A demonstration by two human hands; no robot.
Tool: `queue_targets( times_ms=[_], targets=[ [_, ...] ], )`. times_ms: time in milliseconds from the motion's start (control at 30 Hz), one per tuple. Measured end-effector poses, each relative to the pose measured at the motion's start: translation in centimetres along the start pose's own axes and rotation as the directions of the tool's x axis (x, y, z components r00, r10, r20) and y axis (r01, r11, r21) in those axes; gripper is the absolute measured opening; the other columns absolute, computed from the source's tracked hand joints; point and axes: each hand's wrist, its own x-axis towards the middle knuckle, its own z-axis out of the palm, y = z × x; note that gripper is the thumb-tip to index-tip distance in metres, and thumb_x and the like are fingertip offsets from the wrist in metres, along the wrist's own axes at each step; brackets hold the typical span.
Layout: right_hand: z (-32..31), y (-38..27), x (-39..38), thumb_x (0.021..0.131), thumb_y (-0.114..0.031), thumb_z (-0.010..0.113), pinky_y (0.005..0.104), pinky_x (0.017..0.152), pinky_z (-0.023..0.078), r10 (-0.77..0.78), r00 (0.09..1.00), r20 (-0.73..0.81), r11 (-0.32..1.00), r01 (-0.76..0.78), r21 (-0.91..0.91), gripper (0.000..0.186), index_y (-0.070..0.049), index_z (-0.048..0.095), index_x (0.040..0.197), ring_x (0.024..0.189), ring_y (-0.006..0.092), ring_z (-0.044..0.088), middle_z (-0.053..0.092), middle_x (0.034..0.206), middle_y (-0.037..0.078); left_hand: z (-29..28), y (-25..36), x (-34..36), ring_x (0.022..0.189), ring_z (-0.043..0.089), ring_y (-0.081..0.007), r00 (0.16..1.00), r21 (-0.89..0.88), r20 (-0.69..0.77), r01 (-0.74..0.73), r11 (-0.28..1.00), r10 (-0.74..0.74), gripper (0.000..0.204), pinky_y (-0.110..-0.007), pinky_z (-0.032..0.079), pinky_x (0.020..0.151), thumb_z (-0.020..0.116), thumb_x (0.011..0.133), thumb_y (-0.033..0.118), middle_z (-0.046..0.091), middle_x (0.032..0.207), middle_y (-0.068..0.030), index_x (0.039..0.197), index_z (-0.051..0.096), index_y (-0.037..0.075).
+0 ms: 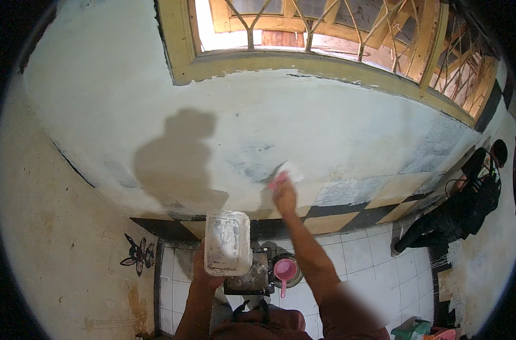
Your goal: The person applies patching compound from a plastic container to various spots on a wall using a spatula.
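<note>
My left hand (204,267) grips the side of a white rectangular plastic tub (227,241), whose inside is smeared with white putty. Ahead and to the right, my right hand (284,198) is closed on a small pink putty spreader (278,180) held at the wall (326,133). White putty shows at the spreader's far end; its exact shape is partly hidden by my fingers. Around it the wall is mostly whitish, with grey-blue patches and black and tan squares along its lower part.
A yellow window frame (184,67) with metal bars is set above. Below me stand a dark stool (252,280) and a pink dipper (285,270) on a round container. At right a person in dark clothes (467,204) faces the wall. Green and red items (414,328) lie lower right.
</note>
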Motion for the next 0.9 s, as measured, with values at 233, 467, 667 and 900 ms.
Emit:
queue_targets(
  times_ms=[233,467,667,900],
  targets=[
    [2.4,-5.0,-9.7,0.074,-0.005,0.063,0.0438,0.083,0.05,-0.307,0.897,0.32,0.938,0.342,-0.061,0.031,-0.006,0.064,0.105,0.085,0.0339,0.061,0.063,0.096,0.015,-1.5,0.9,-0.9,0.11,0.058,-0.0288,0.993,0.077,0.03,-0.119,0.99,0.117,0.047,-0.046,0.048,0.094,0.043,0.097,0.039,0.058,0.122,-0.012,0.13,0.049,0.007],
    [-6.7,-4.7,-12.6,0.083,-0.003,0.06,0.0277,0.068,0.051,0.447,0.893,-0.047,0.716,-0.326,0.617,0.025,-0.008,0.058,0.108,0.079,0.0184,0.061,0.062,0.093,0.004,-1.4,0.8,0.2,0.113,0.057,-0.0289,0.933,0.742,0.213,-0.348,0.573,0.29,0.048,-0.045,0.047,0.096,0.041,0.098,0.04,0.057,0.125,-0.012,0.132,0.047,0.006],
    [-12.1,-16.2,-12.2,0.084,-0.002,0.058,0.0284,0.067,0.055,0.576,0.8,-0.171,0.346,-0.049,0.937,0.036,-0.004,0.05,0.118,0.089,0.0179,0.064,0.061,0.104,0.006,-3.1,0.8,1.7,0.111,0.059,-0.0254,0.94,0.429,0.285,-0.301,0.852,0.188,0.042,-0.041,0.049,0.094,0.054,0.091,0.025,0.059,0.124,-0.0108,0.128,0.049,0.004],
    [-8.2,-21.8,-16.0,0.085,-0.003,0.061,0.0298,0.079,0.049,0.52,0.853,0.039,0.535,-0.361,0.764,0.019,-0.003,0.06,0.104,0.087,0.0125,0.059,0.061,0.099,0.003,-1.0,3.4,1.1,0.105,0.061,-0.0284,0.969,-0.056,0.188,0.175,0.983,-0.162,0.046,-0.046,0.049,0.092,0.047,0.094,0.041,0.063,0.118,-0.0107,0.122,0.058,0.006]
  ],
)
